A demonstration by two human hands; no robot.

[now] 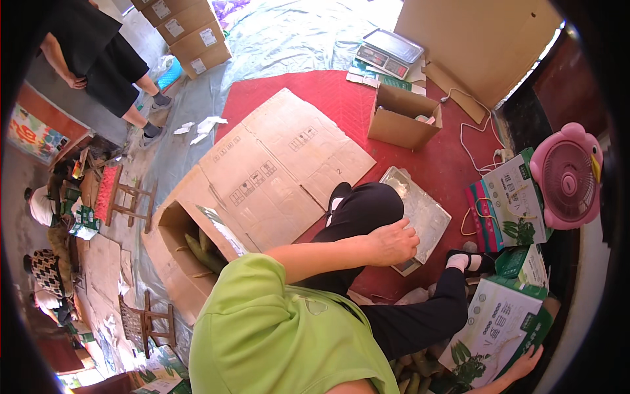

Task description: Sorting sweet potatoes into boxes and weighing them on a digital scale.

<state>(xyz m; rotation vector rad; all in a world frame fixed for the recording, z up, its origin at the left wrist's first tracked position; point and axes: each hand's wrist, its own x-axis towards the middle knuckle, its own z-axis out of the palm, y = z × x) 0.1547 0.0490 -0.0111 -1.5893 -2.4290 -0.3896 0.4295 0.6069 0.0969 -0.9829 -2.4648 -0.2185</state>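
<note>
My left hand [394, 241] reaches across my body to the right, loosely curled over my thigh, with nothing visible in its fingers. Just beyond it a flat, silver-topped platform [426, 220] lies on the red floor covering. At the lower right, my right hand [525, 364] grips the edge of a white-and-green printed carton [489, 331], which leans at a tilt beside my leg. Long greenish vegetables [415, 377] lie in shadow between my legs and that carton. More long green vegetables [205, 253] sit in an open cardboard box [177, 226] at my left.
A flattened cardboard sheet [282, 164] covers the floor ahead. Beyond it are a small open box [403, 121] and a digital scale [387, 56]. To the right stand another printed carton [515, 197] and a pink fan [567, 174]. People and wooden stools [131, 197] are at left.
</note>
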